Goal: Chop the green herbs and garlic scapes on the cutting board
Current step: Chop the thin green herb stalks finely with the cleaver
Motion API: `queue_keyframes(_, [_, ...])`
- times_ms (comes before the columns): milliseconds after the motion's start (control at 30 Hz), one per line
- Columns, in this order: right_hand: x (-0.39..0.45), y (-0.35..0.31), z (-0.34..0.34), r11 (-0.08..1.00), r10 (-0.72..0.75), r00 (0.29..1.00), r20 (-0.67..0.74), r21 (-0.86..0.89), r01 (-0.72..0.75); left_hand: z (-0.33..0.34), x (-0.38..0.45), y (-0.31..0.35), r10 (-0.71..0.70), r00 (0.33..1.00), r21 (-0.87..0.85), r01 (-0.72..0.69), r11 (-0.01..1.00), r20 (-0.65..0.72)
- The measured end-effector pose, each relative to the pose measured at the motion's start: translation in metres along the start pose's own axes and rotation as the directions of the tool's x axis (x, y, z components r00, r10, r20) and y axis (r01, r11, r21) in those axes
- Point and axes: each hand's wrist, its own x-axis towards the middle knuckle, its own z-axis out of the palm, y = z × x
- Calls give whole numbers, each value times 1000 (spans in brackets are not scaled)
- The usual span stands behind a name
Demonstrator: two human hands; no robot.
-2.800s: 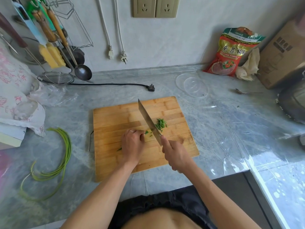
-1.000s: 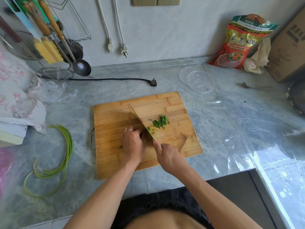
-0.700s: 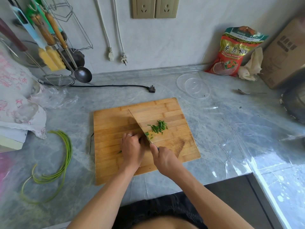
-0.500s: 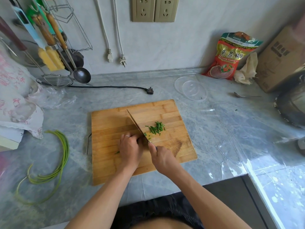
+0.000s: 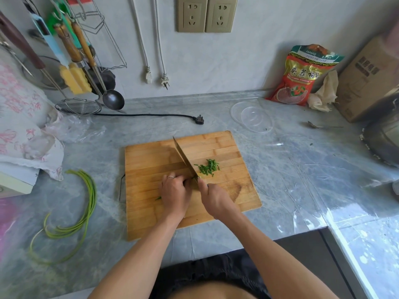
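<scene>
Both hands work near the middle of the cutting board: the left hand curls over a few green herbs, mostly hidden beneath it, and the right hand grips one knife. Just right of the blade lies a small pile of chopped greens. Left on the surface, a bunch of garlic scapes. Farther off, an apparently empty clear container, one spoon, and a red bag reading partly "CHINESE".
</scene>
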Motion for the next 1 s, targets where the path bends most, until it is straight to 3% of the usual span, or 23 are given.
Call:
queue_keyframes(233, [2,12,-17,1000,1,1000,-27,18,0,5,0,-8,41,999,27,-41,999,-3])
queue_keyframes(567, [-20,14,-13,959,6,1000,-27,284,2,-5,2,-13,144,987,84,-150,985,75])
queue_keyframes(733, [-20,19,-11,973,-20,999,-40,229,29,-6,13,-17,138,983,4,-140,990,119])
queue_keyframes(1000, [-20,26,-5,985,4,1000,-10,173,-2,-7,11,-16,91,990,71,-99,993,108])
